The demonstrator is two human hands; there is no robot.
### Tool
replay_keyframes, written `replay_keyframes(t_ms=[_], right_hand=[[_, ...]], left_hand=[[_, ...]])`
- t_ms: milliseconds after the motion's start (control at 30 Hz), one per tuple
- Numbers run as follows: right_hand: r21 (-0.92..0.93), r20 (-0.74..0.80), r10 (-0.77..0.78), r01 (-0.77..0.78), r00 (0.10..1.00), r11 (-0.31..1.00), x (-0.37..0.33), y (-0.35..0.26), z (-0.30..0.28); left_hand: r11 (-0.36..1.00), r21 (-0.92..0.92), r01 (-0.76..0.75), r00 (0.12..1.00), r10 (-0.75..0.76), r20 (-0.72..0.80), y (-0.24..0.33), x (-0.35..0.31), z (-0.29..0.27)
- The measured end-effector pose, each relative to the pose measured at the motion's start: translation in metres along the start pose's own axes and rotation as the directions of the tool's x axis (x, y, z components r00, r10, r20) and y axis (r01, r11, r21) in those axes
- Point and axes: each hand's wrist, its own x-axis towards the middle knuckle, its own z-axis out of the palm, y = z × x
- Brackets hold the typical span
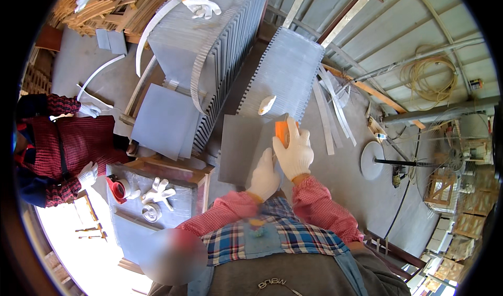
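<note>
My right hand (pixel 295 152), in a white knitted glove, is closed around an orange block (pixel 282 132) at the upper edge of a grey panel. Its kind I cannot make out. Lower and to the left, my left hand (pixel 264 176), gloved alike, grips the right part of the flat grey panels (pixel 238 146) in front of me; its fingertips are partly hidden. Just beyond them, a stack of grey panels with notched edges (pixel 287 68) bears a small whitish-yellow crumpled piece (pixel 267 105).
At left, a co-worker in a dark red checked top (pixel 78 144) stands by a wrapped stack with a tape dispenser (pixel 119 189) and white glove (pixel 159 192). A tall panel stack (pixel 181 49) rises beyond. Metal strips (pixel 330 112) and a round-based stand (pixel 372 160) are at right.
</note>
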Motion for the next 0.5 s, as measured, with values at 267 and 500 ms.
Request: replay_keyframes(t_ms=[267,500], right_hand=[[-0.006,0.017,-0.094,0.094,0.995,0.996,0.004,-0.007,-0.001],[-0.005,-0.094,-0.075,0.075,0.993,0.997,0.071,0.004,-0.003]], left_hand=[[0.997,-0.063,0.041,0.999,-0.04,0.019,-0.002,0.0,-0.003],[0.996,0.041,0.078,0.996,-0.079,0.041,0.0,-0.004,0.003]])
